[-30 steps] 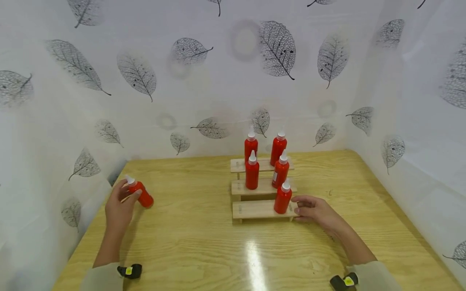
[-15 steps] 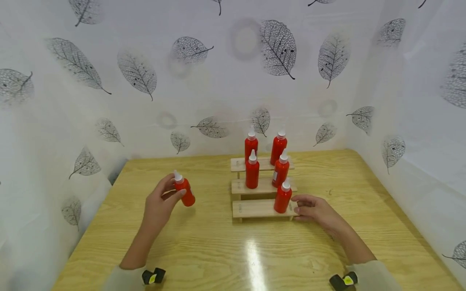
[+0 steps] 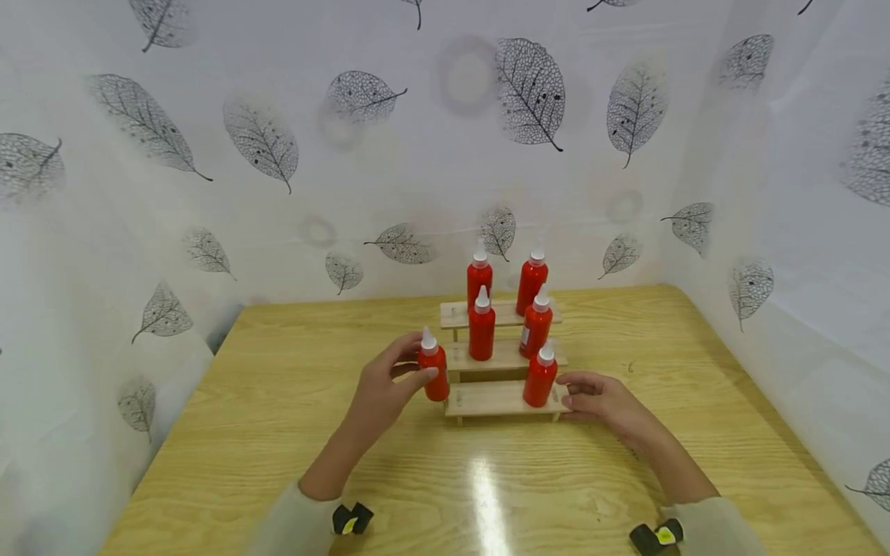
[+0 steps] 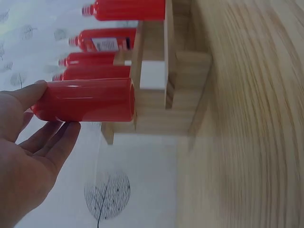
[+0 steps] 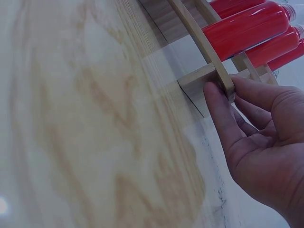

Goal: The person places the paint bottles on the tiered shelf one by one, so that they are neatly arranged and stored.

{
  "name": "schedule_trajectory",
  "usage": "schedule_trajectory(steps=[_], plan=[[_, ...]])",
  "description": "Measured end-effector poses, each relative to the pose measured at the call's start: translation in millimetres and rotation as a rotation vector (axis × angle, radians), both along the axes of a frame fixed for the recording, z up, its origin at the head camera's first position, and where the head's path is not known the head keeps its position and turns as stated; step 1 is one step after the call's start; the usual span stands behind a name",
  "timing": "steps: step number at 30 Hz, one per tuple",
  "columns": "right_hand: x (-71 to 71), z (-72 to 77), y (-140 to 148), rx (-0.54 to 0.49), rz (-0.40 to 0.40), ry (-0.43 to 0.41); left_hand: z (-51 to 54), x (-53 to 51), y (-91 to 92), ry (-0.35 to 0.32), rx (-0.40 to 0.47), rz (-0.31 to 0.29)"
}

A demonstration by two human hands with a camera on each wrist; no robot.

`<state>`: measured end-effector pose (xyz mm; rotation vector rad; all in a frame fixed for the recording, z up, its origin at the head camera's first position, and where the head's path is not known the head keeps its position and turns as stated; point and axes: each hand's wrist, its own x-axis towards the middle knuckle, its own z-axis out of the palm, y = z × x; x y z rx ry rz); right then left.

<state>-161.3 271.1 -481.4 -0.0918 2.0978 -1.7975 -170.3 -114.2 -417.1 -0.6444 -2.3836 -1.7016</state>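
Observation:
A red squeeze bottle (image 3: pixel 434 377) with a white nozzle cap stands upright in the grip of my left hand (image 3: pixel 384 390), just off the left end of the lowest step of a three-step wooden rack (image 3: pixel 487 398). In the left wrist view, the thumb and fingers are round the upper part of this bottle (image 4: pixel 88 100), and its base is off the table. My right hand (image 3: pixel 610 405) pinches the right end of the rack's lowest plank between thumb and fingers, as the right wrist view shows. On that plank's right side stands another red bottle (image 3: pixel 540 380).
Two red bottles stand on the middle step, one at left (image 3: pixel 482 332) and one at right (image 3: pixel 536 330). Two more are on the top step (image 3: pixel 455 315). A leaf-print curtain (image 3: pixel 389 177) surrounds the wood-grain table (image 3: pixel 278 440) at the back and sides.
My left hand has carried its bottle rightward from the table's left side to the rack, and the bottle has gone from tilted to nearly upright. The right hand and rack have stayed put.

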Motion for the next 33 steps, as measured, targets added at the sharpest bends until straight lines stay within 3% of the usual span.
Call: schedule_trajectory(steps=[7,12,27,33], plan=[[-1.2,-0.6,0,0.075,-0.016,0.010,-4.2,-4.0,35.0,-0.019,-0.013,-0.089],[-2.3,-1.0,-4,0.078,0.006,0.012,-10.0,-6.1,48.6,-0.050,-0.035,-0.109],[-1.2,-1.4,-6,0.105,-0.012,-0.007,-17.5,-1.8,59.1,-0.060,-0.081,-0.113],[-0.2,-3.3,-2,0.075,-0.028,-0.021,-17.3,-1.2,60.6,-0.100,-0.083,-0.131]])
